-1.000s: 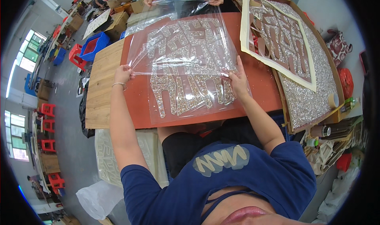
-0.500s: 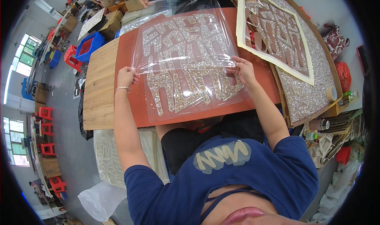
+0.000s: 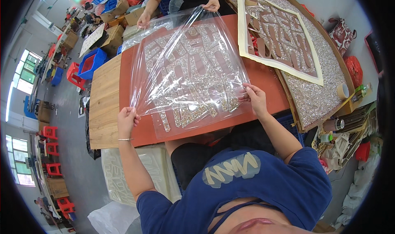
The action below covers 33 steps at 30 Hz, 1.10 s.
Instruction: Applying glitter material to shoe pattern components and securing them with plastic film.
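Note:
A large clear plastic film (image 3: 164, 75) stretches over a sheet of glittering, stone-covered shapes (image 3: 190, 116) on a red-brown board (image 3: 263, 79). My left hand (image 3: 128, 120) pinches the film's near left corner beside the sheet. With fingers closed, my right hand (image 3: 254, 98) grips its near right corner at the sheet's right edge. Across the board, a co-worker's one hand (image 3: 212, 4) holds a gathered far corner. That person's other hand (image 3: 144, 19) is at the far left corner. Creases and glare run across the film, which partly veils the shapes.
A cream-bordered stencil (image 3: 242, 36) lies on a wooden-rimmed tray of glittering stones (image 3: 331, 65) at right, near a tape roll (image 3: 342, 91). Left of the board is a wooden top (image 3: 103, 106). Stacked clear sheets (image 3: 135, 168) sit below. Blue crates (image 3: 92, 63) and red stools (image 3: 74, 74) stand farther left.
My hands have drawn the film's near edge toward me, so it now covers most of the glittering sheet. The co-worker's hands have come lower in view, and the film shows more diagonal creases.

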{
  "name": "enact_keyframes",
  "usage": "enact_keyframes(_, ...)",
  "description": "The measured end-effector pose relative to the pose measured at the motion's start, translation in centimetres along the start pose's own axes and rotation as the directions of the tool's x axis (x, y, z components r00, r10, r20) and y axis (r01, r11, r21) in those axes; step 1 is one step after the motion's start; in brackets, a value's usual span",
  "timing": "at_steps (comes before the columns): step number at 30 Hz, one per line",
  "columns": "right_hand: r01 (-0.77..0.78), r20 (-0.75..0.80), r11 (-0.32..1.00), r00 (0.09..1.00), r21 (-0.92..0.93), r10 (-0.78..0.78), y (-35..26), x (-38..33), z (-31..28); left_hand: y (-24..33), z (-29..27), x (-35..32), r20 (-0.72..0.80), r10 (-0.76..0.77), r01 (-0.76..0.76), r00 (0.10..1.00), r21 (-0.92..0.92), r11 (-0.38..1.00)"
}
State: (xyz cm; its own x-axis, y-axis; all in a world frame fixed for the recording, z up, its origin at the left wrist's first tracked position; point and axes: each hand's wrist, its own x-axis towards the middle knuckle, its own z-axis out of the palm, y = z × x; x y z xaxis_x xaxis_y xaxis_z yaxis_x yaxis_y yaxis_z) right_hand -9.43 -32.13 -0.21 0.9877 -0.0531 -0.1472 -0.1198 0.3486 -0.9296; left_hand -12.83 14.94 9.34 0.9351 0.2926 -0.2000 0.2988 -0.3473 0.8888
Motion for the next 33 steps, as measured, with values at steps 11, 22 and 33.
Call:
enact_keyframes(11,0.384,0.061,0.716,0.9,-0.584,-0.433,1.6,1.5,-1.1,-1.9,1.9,1.3,-0.077,0.029,-0.024,0.997,0.064,0.998)
enact_keyframes(22,0.365,0.084,0.489,0.859,-0.792,-0.505,0.4,2.8,-2.6,-2.4,4.8,2.3,-0.094,-0.008,0.014,0.996,0.063,0.998)
enact_keyframes(33,0.429,0.183,0.436,0.846,-0.791,-0.5,1.7,0.0,-4.6,-5.4,4.8,-1.3,-0.099,0.04,-0.04,0.994,0.0,0.999)
